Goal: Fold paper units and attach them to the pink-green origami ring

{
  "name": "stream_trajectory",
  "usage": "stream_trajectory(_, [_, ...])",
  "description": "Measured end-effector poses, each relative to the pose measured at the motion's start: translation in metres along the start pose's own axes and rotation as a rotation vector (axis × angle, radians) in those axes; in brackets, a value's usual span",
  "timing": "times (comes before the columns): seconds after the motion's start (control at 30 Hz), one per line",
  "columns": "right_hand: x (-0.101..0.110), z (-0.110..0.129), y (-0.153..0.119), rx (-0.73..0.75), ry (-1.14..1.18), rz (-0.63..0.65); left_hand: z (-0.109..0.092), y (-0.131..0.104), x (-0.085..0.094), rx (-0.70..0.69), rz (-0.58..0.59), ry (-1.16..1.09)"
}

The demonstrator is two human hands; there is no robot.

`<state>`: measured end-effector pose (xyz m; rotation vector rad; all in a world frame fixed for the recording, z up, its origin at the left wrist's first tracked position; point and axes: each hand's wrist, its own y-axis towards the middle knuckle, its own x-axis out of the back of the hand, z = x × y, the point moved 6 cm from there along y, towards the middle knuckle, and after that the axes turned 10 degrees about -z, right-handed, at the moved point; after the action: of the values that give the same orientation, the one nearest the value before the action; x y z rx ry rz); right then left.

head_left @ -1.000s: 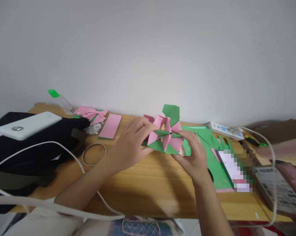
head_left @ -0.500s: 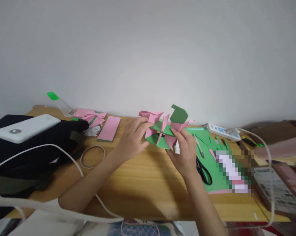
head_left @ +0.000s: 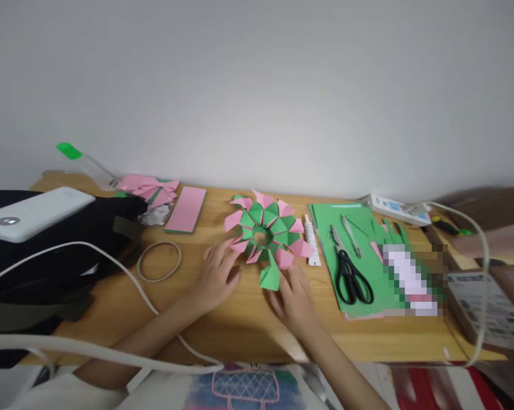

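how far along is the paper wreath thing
Mostly assembled: the pink and green paper ring lies flat on the table, closed all round. Left hand and right hand rest at its near edge, where one green piece sticks out, seemingly untucked.

Plain pale grey wall (head_left: 257, 85) behind a light wooden table (head_left: 248, 319), soft even light throughout.

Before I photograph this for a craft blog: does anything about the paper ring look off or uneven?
Yes. On the pink-and-green paper ring, one green piece sticks out toward the near edge, longer than the other points. It lies between the left hand and right hand.
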<state>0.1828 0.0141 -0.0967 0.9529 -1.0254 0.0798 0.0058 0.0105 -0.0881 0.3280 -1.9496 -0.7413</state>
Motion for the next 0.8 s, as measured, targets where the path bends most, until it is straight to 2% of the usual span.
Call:
stream_trajectory(0.23, [0.009,-0.009,-0.009,-0.140,0.098,0.008,0.012,-0.004,0.014,0.019,0.111,0.023])
stream_trajectory(0.33, [0.011,-0.015,-0.012,-0.195,0.110,-0.023,0.031,-0.007,0.032,0.075,0.075,0.084])
stream_trajectory(0.47, [0.009,-0.020,-0.013,-0.219,0.151,-0.022,0.060,-0.013,0.064,0.244,0.043,0.364])
stream_trajectory(0.5, [0.009,-0.021,-0.013,-0.222,0.163,-0.018,0.065,-0.015,0.069,0.301,0.098,0.408])
stream_trajectory(0.57, [0.009,-0.024,-0.013,-0.230,0.186,-0.010,0.075,-0.024,0.071,0.454,0.314,0.437])
stream_trajectory(0.6, [0.009,-0.026,-0.014,-0.240,0.196,-0.005,0.076,-0.030,0.068,0.515,0.418,0.381])
stream_trajectory(0.67, [0.010,-0.030,-0.016,-0.268,0.204,-0.016,0.076,-0.034,0.068,0.553,0.442,0.356])
stream_trajectory(0.8, [0.008,-0.033,-0.018,-0.236,0.170,-0.028,0.081,-0.041,0.067,0.631,0.388,0.312])
